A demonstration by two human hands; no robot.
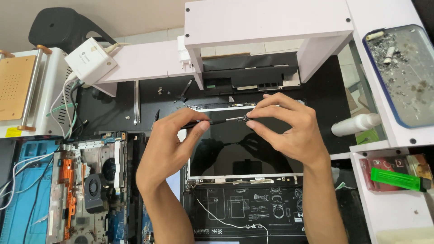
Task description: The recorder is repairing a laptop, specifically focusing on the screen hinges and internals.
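Fingers [199, 124] of left hand [167, 149] closed on screwdriver [217, 121]; right hand [289, 129] fingertips pinch its tip, above laptop screen [244, 153].

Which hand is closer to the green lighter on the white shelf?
Right. The right hand is the nearer one to the green lighter; the left hand is farther away, beyond it.

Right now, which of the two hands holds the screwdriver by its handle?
The left hand grips the thin black screwdriver by its handle; the right hand only pinches its metal tip.
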